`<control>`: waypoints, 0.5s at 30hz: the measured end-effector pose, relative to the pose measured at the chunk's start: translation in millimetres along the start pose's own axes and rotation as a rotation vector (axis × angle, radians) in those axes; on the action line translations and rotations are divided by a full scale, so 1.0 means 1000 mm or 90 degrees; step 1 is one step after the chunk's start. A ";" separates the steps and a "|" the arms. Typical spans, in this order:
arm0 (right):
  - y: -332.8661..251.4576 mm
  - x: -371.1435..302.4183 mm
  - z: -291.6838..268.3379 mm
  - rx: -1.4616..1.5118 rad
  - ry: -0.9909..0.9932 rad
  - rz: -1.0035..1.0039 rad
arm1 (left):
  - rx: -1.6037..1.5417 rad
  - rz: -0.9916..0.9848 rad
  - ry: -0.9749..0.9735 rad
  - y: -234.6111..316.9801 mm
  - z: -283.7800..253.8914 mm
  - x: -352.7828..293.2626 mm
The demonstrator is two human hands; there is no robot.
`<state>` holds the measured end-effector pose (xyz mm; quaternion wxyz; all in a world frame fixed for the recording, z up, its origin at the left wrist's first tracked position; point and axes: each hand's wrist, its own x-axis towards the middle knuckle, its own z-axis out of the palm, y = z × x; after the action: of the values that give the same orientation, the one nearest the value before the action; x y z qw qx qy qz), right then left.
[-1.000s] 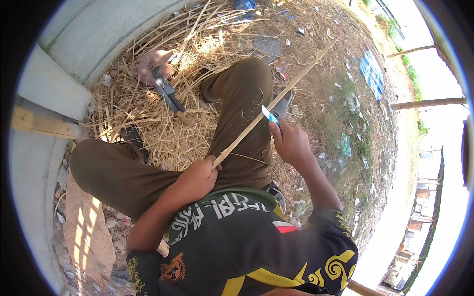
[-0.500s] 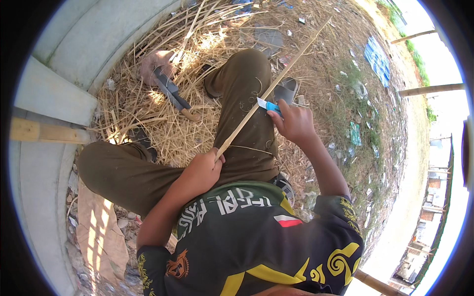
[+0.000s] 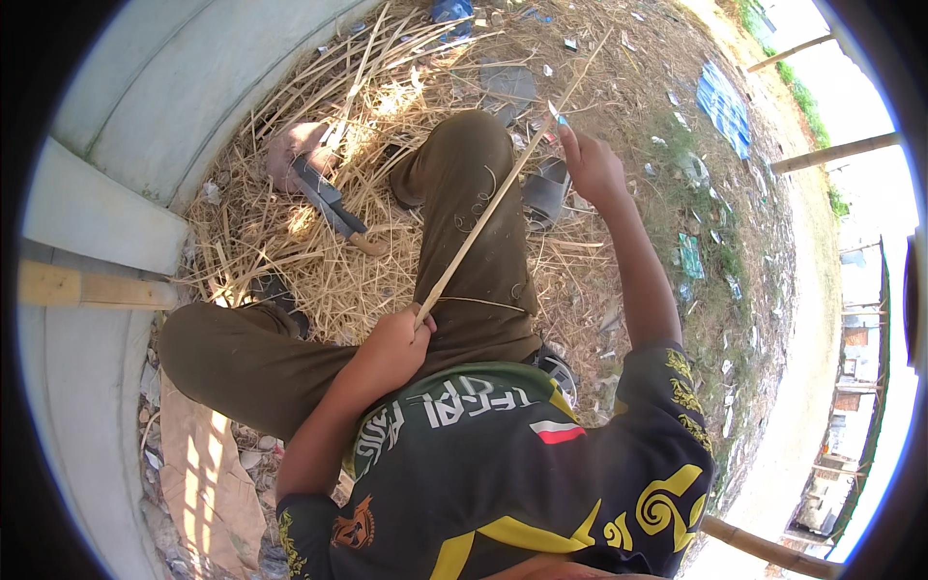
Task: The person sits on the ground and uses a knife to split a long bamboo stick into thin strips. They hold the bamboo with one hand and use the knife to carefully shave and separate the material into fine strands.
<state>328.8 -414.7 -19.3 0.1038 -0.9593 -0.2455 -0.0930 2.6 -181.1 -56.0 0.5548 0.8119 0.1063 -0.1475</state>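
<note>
A long, thin bamboo strip (image 3: 476,233) slants across my bent right leg, its far end up and to the right. My left hand (image 3: 394,344) is closed around the near end, close to my lap. In my right hand (image 3: 594,168) is a blue-handled utility knife (image 3: 559,118), its blade out at the strip's far part. Whether the blade touches the strip I cannot tell. Thin curled shavings (image 3: 480,201) cling to my trouser leg.
A large wooden-handled knife (image 3: 333,208) lies against a rounded pinkish stone (image 3: 290,155) to the left. Bamboo strips and shavings (image 3: 358,275) litter the ground. A grey sandal (image 3: 548,193) sits beyond my knee; a pale wall (image 3: 126,126) rises at left.
My right hand has slid the utility knife forward along the strip, away from me. My left hand keeps its hold near my lap, having shifted slightly left and down.
</note>
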 end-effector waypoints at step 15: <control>0.050 0.085 -0.020 0.076 -0.088 0.210 | 0.038 0.013 0.014 -0.004 0.003 -0.003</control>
<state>424.1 -423.6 11.6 0.1573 -0.9828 -0.0962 0.0060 -1.9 -182.2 -59.2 0.5307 0.8306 0.0999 -0.1361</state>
